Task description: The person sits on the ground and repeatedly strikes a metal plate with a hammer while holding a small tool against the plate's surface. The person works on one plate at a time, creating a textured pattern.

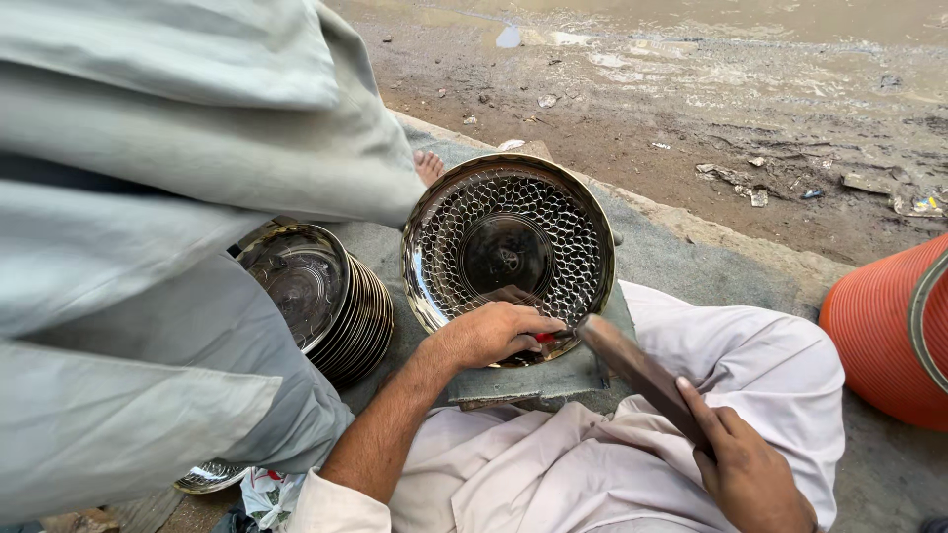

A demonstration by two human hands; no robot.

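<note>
A round shiny metal plate [509,237] with a hammered scale pattern stands tilted on a grey block [553,380] in front of my lap. My left hand [494,331] rests on the plate's lower rim, pinching a small tool with a red part [546,338] against it. My right hand [746,464] grips the handle of a dark wooden mallet [632,365], whose head is next to the small tool.
A stack of several similar metal plates [331,301] leans to the left. Another person in grey clothing [148,217] crouches at the left, a bare foot [430,166] showing. An orange ribbed container [884,331] stands at right. Muddy ground [711,99] lies beyond the mat.
</note>
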